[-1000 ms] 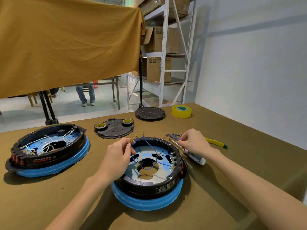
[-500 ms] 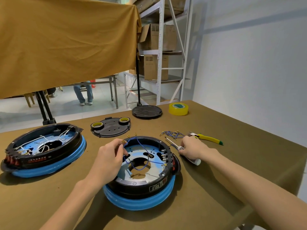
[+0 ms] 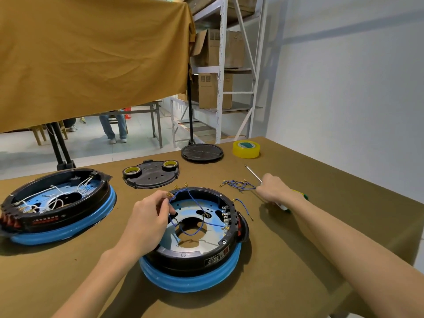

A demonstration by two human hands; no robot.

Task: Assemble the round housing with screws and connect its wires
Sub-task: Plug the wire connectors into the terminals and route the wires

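**2 open housings on the bench, a wire terminal pinched in 1 hand**

The round housing [image 3: 195, 239] sits on the brown table [image 3: 321, 260], black ring on a blue base, open side up. Inside it lies a pale blue-and-silver plate with a round hole in the middle, and across that plate run thin blue wires [image 3: 197, 226]; 2 brass terminals stick up past the far rim, and 1 more wire arcs out over the right edge. A row of metal contacts lines the inner right wall. A white-on-black label is stuck to the outer front wall, but its print is too small to read.

The left hand [image 3: 146, 219] hovers over the housing's left rim, thumb and forefinger pinching a brass wire terminal [image 3: 170, 194], the other fingers curled. The right hand [image 3: 274, 189] is out to the right of the housing, fingers wrapped round a screwdriver [image 3: 253, 173] whose thin shaft points up and away. Just beside that hand lies a loose bundle of blue wires [image 3: 238, 185] on the table.

A second housing [image 3: 57, 203] stands well to the left, holding white wires; its red markings on the side wall cannot be read. Behind the 2 housings lies a black cover plate [image 3: 151, 179] carrying 2 small rolls of tape [image 3: 131, 172]. Further back sit 1 round black lid [image 3: 202, 152] and 1 yellow tape roll [image 3: 246, 149].
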